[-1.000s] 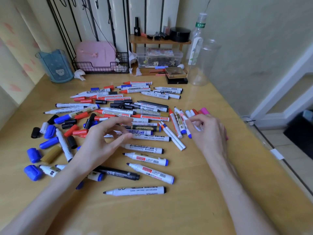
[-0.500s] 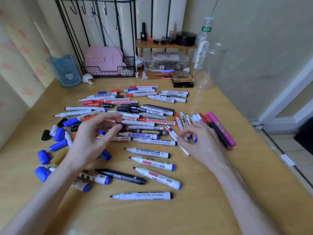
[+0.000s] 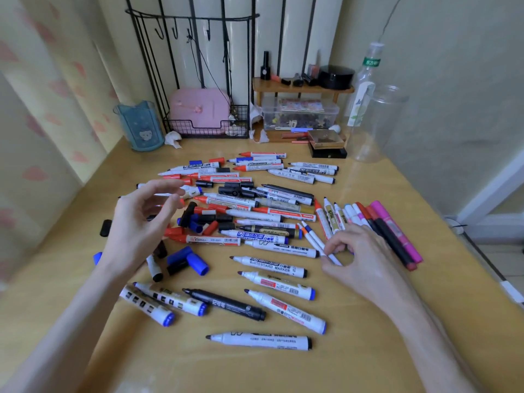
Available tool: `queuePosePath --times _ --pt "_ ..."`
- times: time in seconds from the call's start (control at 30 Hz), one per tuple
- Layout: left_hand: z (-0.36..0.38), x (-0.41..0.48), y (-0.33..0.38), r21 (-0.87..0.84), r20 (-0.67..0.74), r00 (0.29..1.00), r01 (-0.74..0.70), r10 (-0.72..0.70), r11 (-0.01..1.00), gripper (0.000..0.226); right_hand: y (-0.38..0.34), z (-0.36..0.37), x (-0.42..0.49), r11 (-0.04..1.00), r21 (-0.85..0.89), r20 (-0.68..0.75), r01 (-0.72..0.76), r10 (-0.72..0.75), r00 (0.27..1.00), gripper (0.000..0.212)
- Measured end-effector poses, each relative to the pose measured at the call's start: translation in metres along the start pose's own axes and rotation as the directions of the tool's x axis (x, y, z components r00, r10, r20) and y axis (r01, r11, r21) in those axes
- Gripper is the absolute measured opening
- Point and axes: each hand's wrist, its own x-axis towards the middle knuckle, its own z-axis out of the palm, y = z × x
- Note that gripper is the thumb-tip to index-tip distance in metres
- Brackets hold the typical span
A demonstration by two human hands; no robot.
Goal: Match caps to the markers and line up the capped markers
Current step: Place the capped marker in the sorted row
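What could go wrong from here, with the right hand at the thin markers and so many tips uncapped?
1. The right hand pinches a thin white marker lying against its neighbours; lifting it may roll them out of line.
2. The pink marker lies nearest the right edge of the table; a nudge from that wrist might push it off.
3. The black marker and others near the forearms are uncapped; a passing arm could pick up ink.

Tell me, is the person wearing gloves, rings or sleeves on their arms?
No. The left hand and right hand are both bare: no gloves, rings or watch show. The left forearm and right forearm are bare too, with no sleeve in view down to the picture's edge.
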Motion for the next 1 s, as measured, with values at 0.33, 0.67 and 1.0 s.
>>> queuePosePath --times 0.33,0.67,1.0 --pt "-0.005 0.001 0.001 0.052 -0.036 0.999 -0.008 0.01 0.999 0.02 -0.006 0.003 0.001 0.985 -0.172 -0.065 0.014 -0.026 0.998 0.02" --pt "-0.012 0.002 0.001 0.064 -0.034 0.999 -0.003 0.005 0.998 0.02 -0.014 0.0 0.001 0.991 -0.122 -0.101 -0.061 0.049 0.994 0.018" --pt "-0.008 0.001 0.0 0.067 -0.004 0.999 -0.032 0.032 0.997 0.019 -0.021 0.001 0.001 0.999 0.024 -0.175 -0.04 0.044 0.984 0.016"
